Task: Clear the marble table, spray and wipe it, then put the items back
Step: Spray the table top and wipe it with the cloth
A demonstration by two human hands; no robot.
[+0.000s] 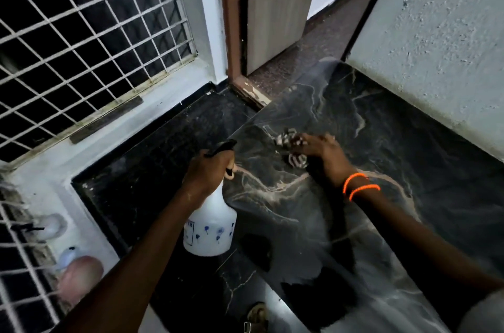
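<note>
Black marble veined in pale pink makes up the counter (341, 196), and its visible top carries nothing but the cloth, so the clearing step looks done. The wiping step appears to be in hand: the right hand (324, 151) lies flat, fingers spread, pressing a striped cloth (293, 148) onto the stone toward 12 o'clock of the slab's centre. The left hand (211, 170) is clamped round the neck of a white spray bottle (210, 226), nozzle aimed toward 1 o'clock; the bottle hangs in the air just off the counter's left edge, above the dark floor (152, 174).

Whether the surface is already wet I cannot tell. By my reckoning, the rest of the slab is to be wiped and the items put back. Two blurred bottles (73, 272) on the pale sill at 8 o'clock may be among them, though that is a guess.

For room: a rough painted wall (436, 46) closes the counter from 1 to 3 o'clock, so strokes there end against it. The left edge drops straight to the floor, open toward the grilled window (87, 32) at 10 o'clock. A door frame (231, 32) stands at 12 o'clock beyond the far corner. A sandalled foot (256, 316) shows at 6 o'clock.
</note>
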